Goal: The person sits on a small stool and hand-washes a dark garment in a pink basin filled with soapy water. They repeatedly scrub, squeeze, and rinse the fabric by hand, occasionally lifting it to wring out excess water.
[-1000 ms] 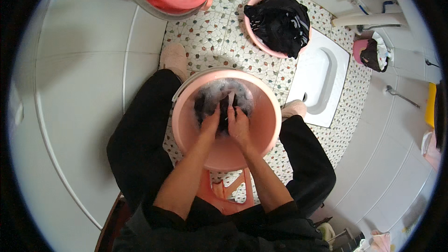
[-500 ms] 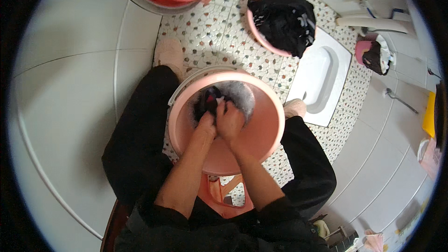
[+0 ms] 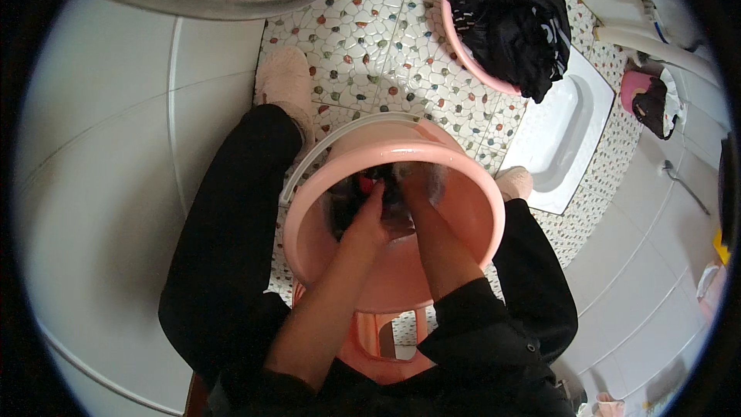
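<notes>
The bucket [image 3: 394, 282] could tip if the left hand [image 3: 373, 215] or right hand [image 3: 413, 185], grips I can't tell, shoves the cloth [image 3: 345, 205] hard.

The bucket [image 3: 472, 216] is pink, the cloth [image 3: 349, 202] inside black and red, the floor [image 3: 363, 42] pebble-patterned white.

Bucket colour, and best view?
The bucket is light pink, rim and inner wall alike; best seen in the head view.
</notes>
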The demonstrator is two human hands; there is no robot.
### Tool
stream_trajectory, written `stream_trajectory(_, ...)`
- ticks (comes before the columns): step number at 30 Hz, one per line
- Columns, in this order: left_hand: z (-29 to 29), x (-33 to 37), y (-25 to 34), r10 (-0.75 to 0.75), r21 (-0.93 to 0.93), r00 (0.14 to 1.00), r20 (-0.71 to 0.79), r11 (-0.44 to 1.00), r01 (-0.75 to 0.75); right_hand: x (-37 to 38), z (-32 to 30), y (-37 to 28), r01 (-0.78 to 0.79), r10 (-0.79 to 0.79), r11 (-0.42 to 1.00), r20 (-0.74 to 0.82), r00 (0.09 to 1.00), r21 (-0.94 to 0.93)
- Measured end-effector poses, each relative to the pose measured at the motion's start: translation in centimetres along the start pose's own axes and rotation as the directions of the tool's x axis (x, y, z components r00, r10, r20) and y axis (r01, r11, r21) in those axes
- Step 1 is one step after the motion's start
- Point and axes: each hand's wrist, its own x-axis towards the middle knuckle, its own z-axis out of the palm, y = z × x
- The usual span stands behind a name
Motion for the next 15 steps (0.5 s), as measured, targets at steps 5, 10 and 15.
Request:
stream_trajectory(5, -1.5, -0.5, 0.1, 0.124, -0.142, 0.959, 0.254, 0.986, -0.089, -7.2, -3.7, -4.3, 0.15, -0.154, 0.966, 0.005, 0.988, 0.211)
stream_trajectory(10, -3.3, 5.1, 1.6, 0.231, -0.222, 0.889, 0.395, 0.963, -0.151, -16.9, -4.2, -4.1, 0.385, -0.362, 0.849, -0.132, 0.923, 0.362)
stream_trajectory(15, -6.0, 6.4, 1.7, 0.359, -0.149, 0.816, 0.454, 0.933, -0.327, -15.4, -2.3, -4.8, 0.57, -0.566, 0.822, -0.123, 0.815, -0.004)
